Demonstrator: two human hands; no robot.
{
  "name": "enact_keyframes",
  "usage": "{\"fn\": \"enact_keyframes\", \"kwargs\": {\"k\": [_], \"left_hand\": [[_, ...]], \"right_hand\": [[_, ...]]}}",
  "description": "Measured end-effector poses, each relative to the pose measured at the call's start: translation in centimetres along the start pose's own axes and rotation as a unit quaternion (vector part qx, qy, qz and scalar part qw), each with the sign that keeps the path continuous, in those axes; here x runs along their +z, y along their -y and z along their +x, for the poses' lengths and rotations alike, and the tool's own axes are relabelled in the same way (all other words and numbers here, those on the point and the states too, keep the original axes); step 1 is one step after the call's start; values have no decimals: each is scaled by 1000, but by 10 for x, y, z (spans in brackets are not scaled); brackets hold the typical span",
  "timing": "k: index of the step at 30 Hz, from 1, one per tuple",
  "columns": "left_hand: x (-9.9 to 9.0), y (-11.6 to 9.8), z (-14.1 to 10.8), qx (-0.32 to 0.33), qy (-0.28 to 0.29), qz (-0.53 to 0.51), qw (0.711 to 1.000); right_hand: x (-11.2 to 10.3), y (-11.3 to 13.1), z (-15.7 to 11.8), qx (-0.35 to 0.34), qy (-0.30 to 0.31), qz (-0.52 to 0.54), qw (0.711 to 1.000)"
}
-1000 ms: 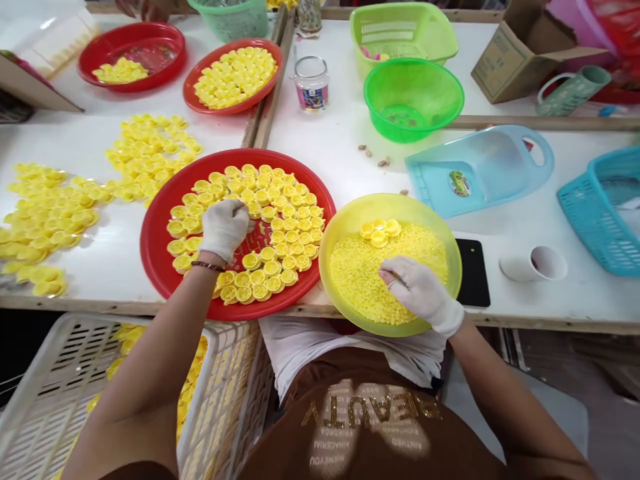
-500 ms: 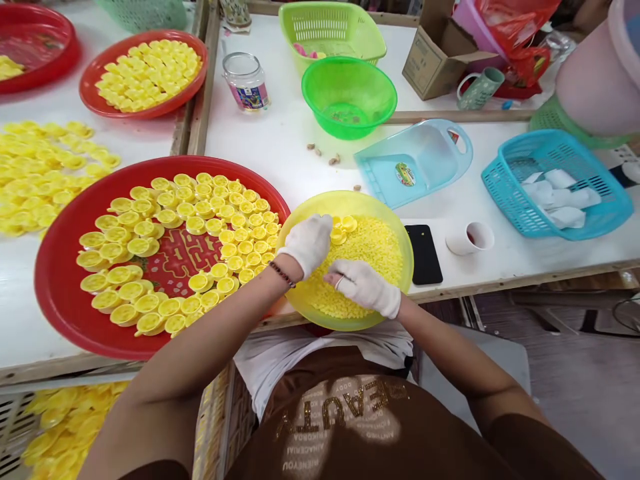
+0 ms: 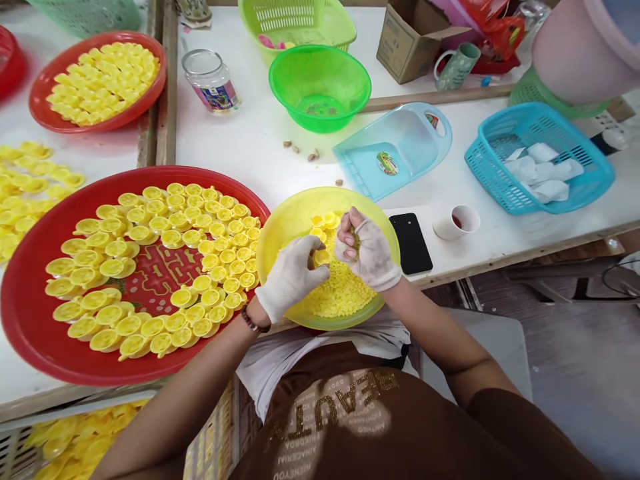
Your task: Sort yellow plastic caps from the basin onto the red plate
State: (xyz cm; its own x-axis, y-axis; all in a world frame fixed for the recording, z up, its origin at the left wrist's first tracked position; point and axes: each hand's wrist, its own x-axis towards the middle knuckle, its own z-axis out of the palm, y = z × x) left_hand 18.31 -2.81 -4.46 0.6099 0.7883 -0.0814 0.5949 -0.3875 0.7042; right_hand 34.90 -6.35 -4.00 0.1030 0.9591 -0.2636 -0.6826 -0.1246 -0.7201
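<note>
My left hand point(image 3: 294, 272), in a white glove, pinches a small yellow plastic cup point(image 3: 321, 257) over the translucent yellow basin point(image 3: 273, 233). Beside it my right hand point(image 3: 369, 252), in a white glove with bare fingertips, is curled closed with the fingers turned up; what lies inside is hidden. Small yellow pellets point(image 3: 333, 293) cover the basin's bottom, and a few yellow cups point(image 3: 325, 221) rest on them at the far side. To the left stands a big red tray point(image 3: 30, 313), where many similar yellow cups point(image 3: 130, 325) are laid in a ring.
Behind the basin are a green bowl point(image 3: 320, 87), a clear jar point(image 3: 210, 81) and a blue dustpan point(image 3: 400, 150). At right are a black phone point(image 3: 411, 243), a paper cup point(image 3: 456, 222) and a blue basket point(image 3: 540, 167). Another red tray point(image 3: 43, 110) stands far left.
The view has shifted, so the table things sit farther left. My left hand has drawn back nearer me with a cup; my right hand has risen and turned its fingers up.
</note>
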Motion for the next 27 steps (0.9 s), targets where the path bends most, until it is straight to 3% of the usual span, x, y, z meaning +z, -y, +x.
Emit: {"fn": "enact_keyframes", "kwargs": {"k": [3,7,13,18,20,24,27], "left_hand": [[11,-1,-6,-1,0,-55,998],[16,-1,-7,11,-14,-68,998],[12,-3,-11,16,-2,-38,999],[6,0,-17,37,-48,14,998],[6,1,-19,46,-75,28,996],[8,-1,-24,65,-97,77,990],[9,-3,-26,76,-91,101,988]], "right_hand": [[16,-5,1,-80,-1,-19,997],[23,-11,1,-126,-6,-49,991],[17,-7,1,-112,-18,-53,992],[0,1,-8,-98,-28,-141,985],[-9,2,-13,-83,-10,-250,965],[-19,-2,-18,-73,50,-497,863],[-21,-4,-17,-63,94,-534,838]]}}
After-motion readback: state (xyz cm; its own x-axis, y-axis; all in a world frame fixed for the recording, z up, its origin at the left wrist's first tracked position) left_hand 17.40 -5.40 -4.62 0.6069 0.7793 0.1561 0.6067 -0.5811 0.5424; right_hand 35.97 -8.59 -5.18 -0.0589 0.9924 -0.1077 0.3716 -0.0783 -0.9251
